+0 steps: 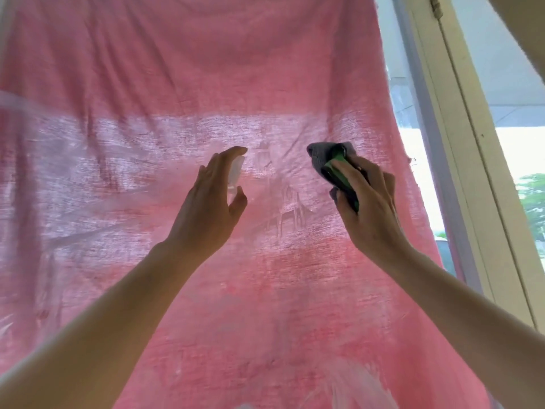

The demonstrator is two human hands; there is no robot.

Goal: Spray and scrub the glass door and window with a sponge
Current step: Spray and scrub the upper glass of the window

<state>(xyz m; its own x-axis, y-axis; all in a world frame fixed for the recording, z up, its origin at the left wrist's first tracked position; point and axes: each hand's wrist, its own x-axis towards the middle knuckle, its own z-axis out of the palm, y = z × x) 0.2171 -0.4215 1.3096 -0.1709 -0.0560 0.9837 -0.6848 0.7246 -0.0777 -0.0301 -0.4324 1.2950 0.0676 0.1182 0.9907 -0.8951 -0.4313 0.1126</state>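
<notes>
A glass pane (283, 208) fills the view, with a pink cloth (206, 69) hanging behind it. Wet streaks and drips run down the glass between my hands. My left hand (211, 202) holds a small clear spray bottle (236, 175) raised close to the glass, with the forefinger over its top. My right hand (365, 202) grips a green sponge (339, 175) together with a grey cloth (320, 154), held up against the pane to the right of the drips.
A cream frame (460, 143) runs down the right side at a slant. Beyond it lies a strip of bare glass (413, 143) with bright daylight and a green tree (533, 196) outside.
</notes>
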